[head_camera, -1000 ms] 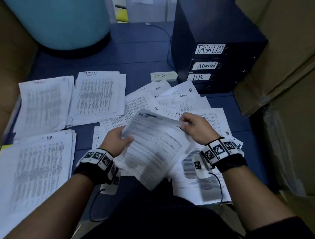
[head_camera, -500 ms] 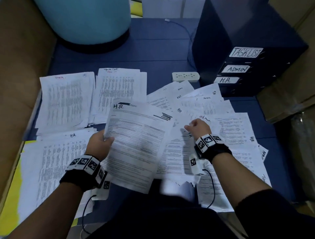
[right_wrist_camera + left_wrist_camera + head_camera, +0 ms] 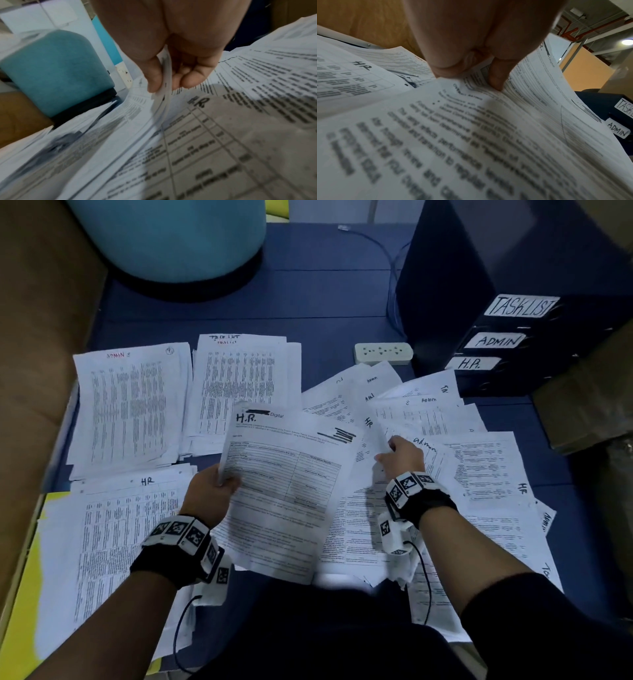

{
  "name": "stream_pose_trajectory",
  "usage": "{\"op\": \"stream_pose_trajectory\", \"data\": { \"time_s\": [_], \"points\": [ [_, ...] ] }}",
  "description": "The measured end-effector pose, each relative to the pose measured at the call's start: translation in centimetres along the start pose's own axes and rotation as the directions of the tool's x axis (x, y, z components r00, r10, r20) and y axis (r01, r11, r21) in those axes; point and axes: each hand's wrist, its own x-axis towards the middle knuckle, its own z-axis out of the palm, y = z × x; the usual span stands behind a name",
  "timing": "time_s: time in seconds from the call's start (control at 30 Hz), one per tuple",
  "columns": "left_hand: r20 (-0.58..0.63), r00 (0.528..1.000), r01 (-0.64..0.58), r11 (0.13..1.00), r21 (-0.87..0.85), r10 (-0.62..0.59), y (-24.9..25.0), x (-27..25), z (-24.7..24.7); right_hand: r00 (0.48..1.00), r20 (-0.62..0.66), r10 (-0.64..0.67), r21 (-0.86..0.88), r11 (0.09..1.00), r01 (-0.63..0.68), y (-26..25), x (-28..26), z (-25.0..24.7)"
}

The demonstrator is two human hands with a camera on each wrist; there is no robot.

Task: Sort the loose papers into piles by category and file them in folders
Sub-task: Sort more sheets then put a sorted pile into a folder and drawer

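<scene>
Papers are being sorted, one marked H.R. lifted in the left hand.

Left hand (image 3: pixel 209 491) is pinching the H.R. sheet (image 3: pixel 284 491), thin printed paper curling at its left edge, above the near middle; right hand (image 3: pixel 402 455) is pinching a loose sheet's edge (image 3: pixel 164 83) in the scattered spread (image 3: pixel 479 474) at right. HR pile (image 3: pixel 113 529) is lying near left, two flat piles beyond. Dark labelled file box (image 3: pixel 513 302) is standing far right beside a white power strip (image 3: pixel 383 353); blue mat (image 3: pixel 308 302) is lying bare beyond.

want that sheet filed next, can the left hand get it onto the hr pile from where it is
Probably yes: the left hand holds the H.R. sheet right beside the HR pile, whose top lies uncovered with nothing between them.
</scene>
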Motion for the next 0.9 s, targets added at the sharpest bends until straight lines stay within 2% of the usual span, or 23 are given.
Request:
{"op": "stream_pose_trajectory", "data": {
  "time_s": [0.13,0.27,0.43,0.53,0.67,0.8,0.9],
  "points": [
    [0.021,1.0,-0.013,1.0,-0.004,0.013,0.1,-0.1,0.1,0.999,0.011,-0.031,0.059,0.998,0.031,0.2,-1.2,-2.4],
    [0.039,0.998,-0.054,0.998,0.026,0.053,0.6,-0.8,0.1,0.994,-0.071,-0.086,0.16,0.983,0.096,1.8,-2.7,-6.4],
    [0.111,0.978,-0.186,0.98,0.069,0.177,2.0,-2.0,0.8,0.97,-0.081,-0.229,0.197,0.95,0.241,3.0,-5.1,-12.8],
    [0.138,0.964,-0.234,0.972,0.019,0.229,3.7,-2.9,1.9,0.95,-0.09,-0.298,0.214,0.926,0.311,3.0,-7.2,-15.9],
    [0.192,0.939,-0.273,0.958,-0.084,0.285,5.8,-3.7,3.0,0.93,-0.029,-0.367,0.265,0.894,0.361,2.9,-8.5,-17.9],
    [0.23,0.94,-0.238,0.968,-0.079,0.25,6.5,-3.8,4.7,0.938,0.001,-0.348,0.321,0.888,0.329,3.5,-8.2,-17.8],
    [0.195,0.964,-0.165,0.981,-0.105,0.183,5.7,-3.7,6.3,0.976,-0.096,-0.196,0.495,0.842,0.217,5.1,-6.6,-15.3]
  ]
}}
